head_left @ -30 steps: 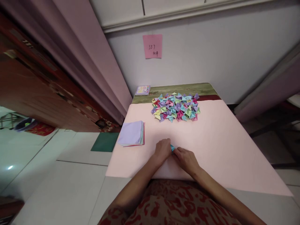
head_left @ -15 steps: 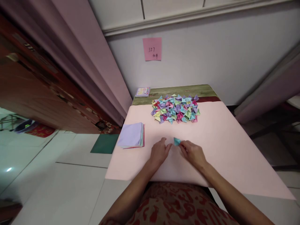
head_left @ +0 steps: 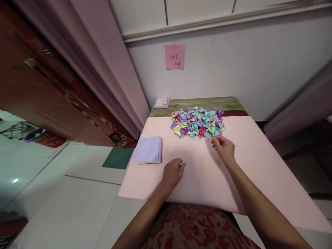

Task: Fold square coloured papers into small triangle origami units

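Note:
A dense pile of small folded paper pieces (head_left: 198,121), in blue, purple, green, yellow and pink, lies towards the back of the table. My right hand (head_left: 224,148) is at the pile's front right edge. Its fingertips are pinched at a blue folded paper piece (head_left: 208,135), which is partly hidden among the others. My left hand (head_left: 173,172) rests low over the near part of the table, thumb and fingers slightly apart, holding nothing. To its left is a stack of square paper sheets (head_left: 147,149) with a lilac sheet on top.
Pale pink paper (head_left: 194,186) covers most of the table, with a green wood-patterned strip (head_left: 220,101) at the back. A small printed packet (head_left: 162,102) sits in the back left corner. A pink note (head_left: 175,57) hangs on the wall. A curtain (head_left: 121,62) borders the left.
My right hand has carried the blue folded piece forward and right to the pile's edge. My left hand has stayed near its place, its fingers curling slightly. The view has shifted a little.

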{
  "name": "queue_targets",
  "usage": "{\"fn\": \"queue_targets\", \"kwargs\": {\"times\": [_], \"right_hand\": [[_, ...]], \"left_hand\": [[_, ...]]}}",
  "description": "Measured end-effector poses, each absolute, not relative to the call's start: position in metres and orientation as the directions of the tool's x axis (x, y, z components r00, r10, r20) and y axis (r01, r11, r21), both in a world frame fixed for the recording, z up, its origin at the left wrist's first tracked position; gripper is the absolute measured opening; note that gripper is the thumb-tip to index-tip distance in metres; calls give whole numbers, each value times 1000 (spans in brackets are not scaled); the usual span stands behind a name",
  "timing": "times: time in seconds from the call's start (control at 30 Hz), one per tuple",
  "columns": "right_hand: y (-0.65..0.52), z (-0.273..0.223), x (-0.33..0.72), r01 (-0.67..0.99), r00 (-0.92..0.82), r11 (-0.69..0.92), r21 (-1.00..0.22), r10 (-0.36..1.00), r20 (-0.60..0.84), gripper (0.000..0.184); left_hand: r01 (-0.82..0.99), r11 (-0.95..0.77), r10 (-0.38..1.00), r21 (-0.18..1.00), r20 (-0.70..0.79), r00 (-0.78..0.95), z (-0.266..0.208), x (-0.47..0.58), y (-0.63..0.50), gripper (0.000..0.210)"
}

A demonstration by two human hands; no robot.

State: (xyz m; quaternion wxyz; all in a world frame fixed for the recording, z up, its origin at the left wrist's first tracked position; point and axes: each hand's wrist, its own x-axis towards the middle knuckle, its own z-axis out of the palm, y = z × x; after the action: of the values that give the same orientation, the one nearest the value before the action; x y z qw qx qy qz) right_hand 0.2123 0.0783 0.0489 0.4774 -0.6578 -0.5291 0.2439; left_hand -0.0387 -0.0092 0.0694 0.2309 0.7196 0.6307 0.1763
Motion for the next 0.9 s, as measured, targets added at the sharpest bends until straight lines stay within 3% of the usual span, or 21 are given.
{"fn": "queue_targets", "kwargs": {"times": [0.13,0.37,0.5,0.67,0.9], "right_hand": [[32,12,211,357,352,-145,-923,936,-11,45],[2,3,201,480,296,-65,-875,951,92,41],[0,3,199,546,258,-51,-836,960,110,36],[-2,5,200,577,223,-34,-816,968,118,36],[0,1,200,599,214,-31,-800,969,123,37]], "left_hand": [[772,-87,996,630,37,82,70,-54,-7,16],[800,-84,923,594,349,-163,76,-98,3,11],[824,-53,855,564,453,-255,83,-121,2,12],[811,-46,836,583,467,-288,90,-136,-4,17],[821,-50,918,569,350,-187,81,-150,-9,23]]}}
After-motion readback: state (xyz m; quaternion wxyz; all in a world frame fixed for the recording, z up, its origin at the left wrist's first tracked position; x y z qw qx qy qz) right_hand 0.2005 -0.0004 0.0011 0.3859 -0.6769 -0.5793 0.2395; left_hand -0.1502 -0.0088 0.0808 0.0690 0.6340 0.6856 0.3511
